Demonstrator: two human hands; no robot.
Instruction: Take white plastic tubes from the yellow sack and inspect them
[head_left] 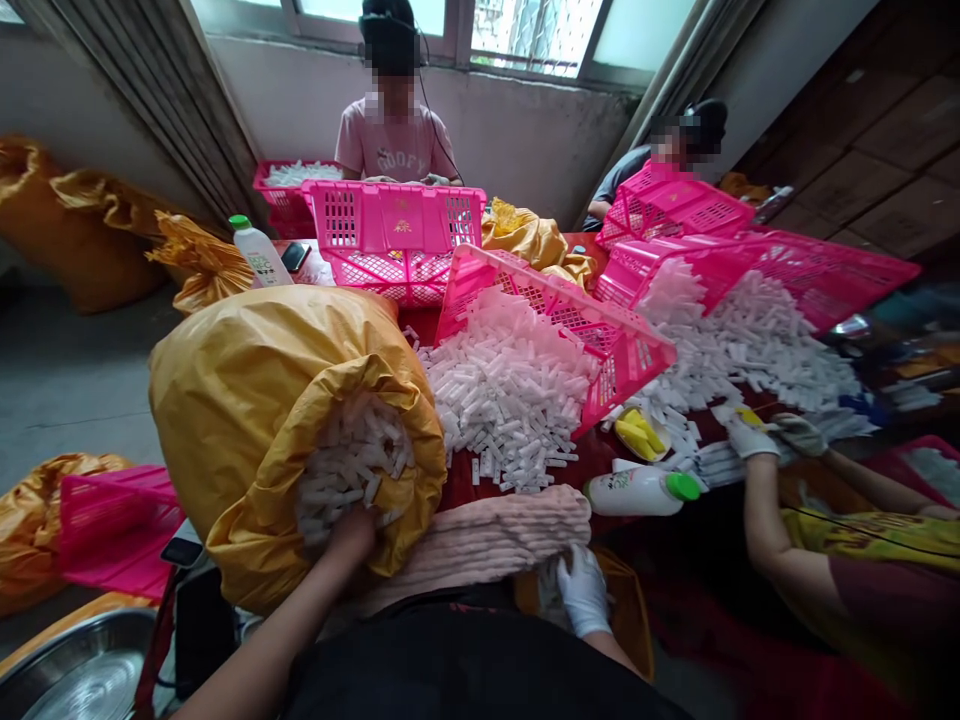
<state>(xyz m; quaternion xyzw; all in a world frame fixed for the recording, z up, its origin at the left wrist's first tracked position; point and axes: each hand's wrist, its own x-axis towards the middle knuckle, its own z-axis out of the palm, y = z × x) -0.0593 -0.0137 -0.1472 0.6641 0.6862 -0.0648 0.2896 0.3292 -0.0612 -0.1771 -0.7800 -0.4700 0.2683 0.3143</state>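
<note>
Small white plastic tubes (pixel 510 390), heaped on the red-topped desk (pixel 457 490) and packed into the mouth of a yellow plastic sack (pixel 285 420), long axes lying every which way, no shared direction. More of them in a broad drift toward the right, spilling from tipped pink plastic baskets (pixel 555 330). Left hand (pixel 349 533) bare, pressed against the tubes at the sack's mouth, fingers buried, grip impossible to tell. Right hand (pixel 583 590) in a white glove, curled low just beside a pale pink quilted fabric (pixel 487 540); clenched or holding something, also impossible to tell. Just beyond, a white bottle (pixel 645 492) on its side, green cap pointing right, label too small to read. A second white bottle (pixel 259 255) upright on the far side, green cap up. Straight ahead, "GOOFY" legible across a co-worker's pink T-shirt (pixel 394 160). At right, another co-worker's gloved hands (pixel 752 433) among the spilled tubes.
</note>
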